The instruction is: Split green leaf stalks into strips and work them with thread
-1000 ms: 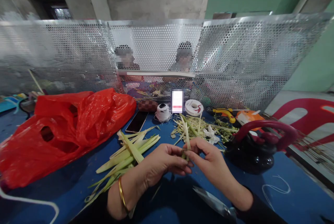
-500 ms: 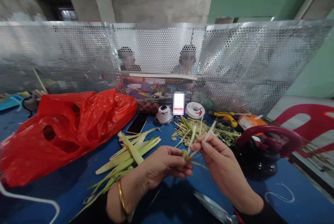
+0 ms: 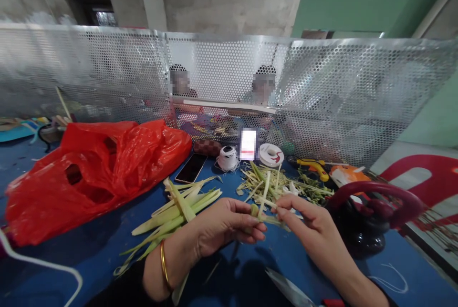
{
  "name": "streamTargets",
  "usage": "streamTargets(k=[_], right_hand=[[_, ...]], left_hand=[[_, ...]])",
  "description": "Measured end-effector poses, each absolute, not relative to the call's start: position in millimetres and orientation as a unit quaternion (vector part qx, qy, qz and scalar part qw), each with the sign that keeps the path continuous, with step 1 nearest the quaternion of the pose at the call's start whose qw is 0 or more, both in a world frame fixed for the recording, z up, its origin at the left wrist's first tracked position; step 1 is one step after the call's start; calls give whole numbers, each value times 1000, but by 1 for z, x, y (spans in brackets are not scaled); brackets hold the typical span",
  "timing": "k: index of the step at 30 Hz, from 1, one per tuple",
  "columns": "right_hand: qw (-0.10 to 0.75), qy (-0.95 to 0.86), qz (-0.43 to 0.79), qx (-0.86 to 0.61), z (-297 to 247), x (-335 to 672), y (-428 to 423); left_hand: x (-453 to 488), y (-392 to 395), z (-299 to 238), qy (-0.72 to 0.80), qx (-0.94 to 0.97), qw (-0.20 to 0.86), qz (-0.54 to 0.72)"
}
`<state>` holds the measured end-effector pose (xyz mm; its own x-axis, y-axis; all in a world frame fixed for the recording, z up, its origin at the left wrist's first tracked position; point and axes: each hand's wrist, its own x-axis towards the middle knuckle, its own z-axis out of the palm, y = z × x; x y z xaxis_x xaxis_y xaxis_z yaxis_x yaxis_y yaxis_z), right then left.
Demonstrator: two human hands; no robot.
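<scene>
My left hand (image 3: pixel 229 223) is closed, pinching a small folded piece of pale green husk strips (image 3: pixel 265 193) between thumb and fingers; one strip sticks up from it. To its right, my right hand (image 3: pixel 317 230) pinches the end of a strip that runs back to the same piece. Under my left forearm and beyond it lies a pile of long corn husk leaves (image 3: pixel 153 223). Shredded husk scraps (image 3: pixel 252 185) are heaped just past my hands. A metal blade (image 3: pixel 288 289) lies below, its handle partly cut off.
A red plastic bag (image 3: pixel 118 168) lies at left. Behind are a phone (image 3: pixel 191 168), a white thread spool (image 3: pixel 228 158), a lit screen (image 3: pixel 248 144) and a ribbon reel (image 3: pixel 271 155). A dark kettle (image 3: pixel 361 230) stands right. A perforated metal partition (image 3: pixel 222 68) closes the back.
My right hand has lowered and moved slightly right, bringing its strip from upright down to nearly level. My left hand keeps its grip. The view has shifted a little.
</scene>
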<state>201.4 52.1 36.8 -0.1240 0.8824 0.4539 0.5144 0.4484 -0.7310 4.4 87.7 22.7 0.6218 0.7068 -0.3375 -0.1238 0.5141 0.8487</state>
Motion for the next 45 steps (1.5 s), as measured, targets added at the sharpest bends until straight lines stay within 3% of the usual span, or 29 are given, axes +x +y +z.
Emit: streamTargets(k=[5, 12, 45], right_hand=[[401, -786, 111, -457, 43, 206, 51], [360, -814, 92, -447, 44, 204, 52], [355, -821, -53, -445, 33, 192, 49]], left_hand=[[3, 89, 21, 336, 424, 798, 263], [2, 88, 24, 340, 422, 797, 266], [4, 88, 21, 321, 416, 810, 260]])
